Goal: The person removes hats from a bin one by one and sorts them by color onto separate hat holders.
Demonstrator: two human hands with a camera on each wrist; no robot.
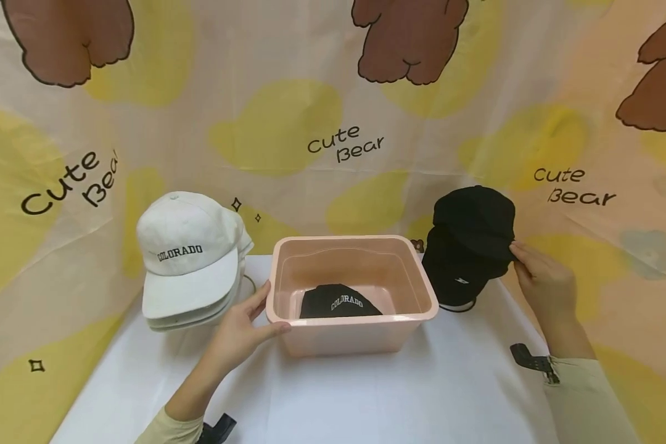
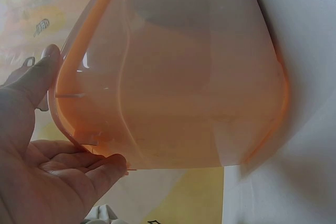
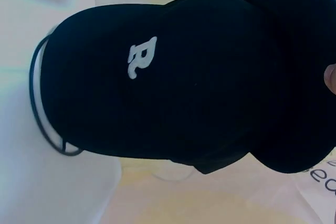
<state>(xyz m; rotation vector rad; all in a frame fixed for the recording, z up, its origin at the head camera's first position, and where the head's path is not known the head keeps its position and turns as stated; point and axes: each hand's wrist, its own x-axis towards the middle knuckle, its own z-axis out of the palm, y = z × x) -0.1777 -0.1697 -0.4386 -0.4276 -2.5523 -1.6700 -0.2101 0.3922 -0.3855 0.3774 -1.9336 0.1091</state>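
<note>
At the left front corner of a pink plastic bin (image 1: 345, 338), my left hand (image 1: 243, 333) grips the rim. The left wrist view shows its thumb and curled fingers (image 2: 107, 174) about that rim. A black cap (image 1: 317, 303) lettered COLORADO lies inside the bin, its lower part hidden by the front wall. My right hand (image 1: 549, 285) pinches the brim of the upper black cap (image 1: 473, 216) at the right. Beneath it is another black cap (image 1: 446, 268); a white R (image 3: 142, 57) shows on its front in the right wrist view. Only a fingertip (image 3: 331, 78) appears there.
Left of the bin, several white caps are stacked, the top white cap (image 1: 185, 231) lettered COLORADO. A thin dark rim (image 1: 456, 309) shows under the black caps. Behind everything hangs a printed bear cloth (image 1: 288, 203). A white cloth (image 1: 366, 394) covers the table.
</note>
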